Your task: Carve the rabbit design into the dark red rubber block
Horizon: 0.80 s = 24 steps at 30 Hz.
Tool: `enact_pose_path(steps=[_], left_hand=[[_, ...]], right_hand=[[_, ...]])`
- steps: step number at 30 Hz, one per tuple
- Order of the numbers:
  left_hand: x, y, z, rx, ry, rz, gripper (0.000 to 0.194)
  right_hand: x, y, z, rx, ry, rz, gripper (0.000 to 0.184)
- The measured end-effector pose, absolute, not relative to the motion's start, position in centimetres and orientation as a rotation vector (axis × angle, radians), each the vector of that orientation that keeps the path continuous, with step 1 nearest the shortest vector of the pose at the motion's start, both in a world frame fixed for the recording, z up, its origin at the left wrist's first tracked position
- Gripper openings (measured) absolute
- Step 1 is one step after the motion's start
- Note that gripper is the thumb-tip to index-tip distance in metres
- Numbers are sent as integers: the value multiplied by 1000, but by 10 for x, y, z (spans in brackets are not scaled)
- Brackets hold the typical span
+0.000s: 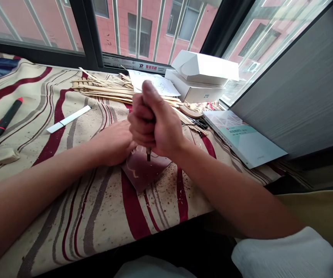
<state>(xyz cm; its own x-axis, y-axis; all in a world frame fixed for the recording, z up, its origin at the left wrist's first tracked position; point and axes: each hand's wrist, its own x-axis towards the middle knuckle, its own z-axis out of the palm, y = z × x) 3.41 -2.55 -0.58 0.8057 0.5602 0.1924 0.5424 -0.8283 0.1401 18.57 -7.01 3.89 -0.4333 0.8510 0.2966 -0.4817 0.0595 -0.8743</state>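
Over the reddish piece (150, 173), the right hand (157, 121) clenches an upright tool (148, 156), thumb (150, 92) uppermost.

One head-worn view looks from the near edge of the counter (102, 216), forward and down, close above the left hand (114, 143) and right hand (158, 117), reaching the window (89, 38) behind the counter.

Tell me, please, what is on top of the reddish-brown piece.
A tool in the right hand points down at the reddish-brown piece, which bears pale marks. That hand and the left hand hide its far part.
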Motion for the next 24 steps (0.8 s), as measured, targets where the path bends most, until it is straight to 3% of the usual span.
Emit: enact_pose_path(steps=[4,24], left_hand=[[34,-28,-3,2899,919,270,46],[35,-27,-4,2938,684,562,30]], right_hand=[[185,-65,42,-620,-1167,1370,64],[166,-62,31,-738,-1251,1263,61]])
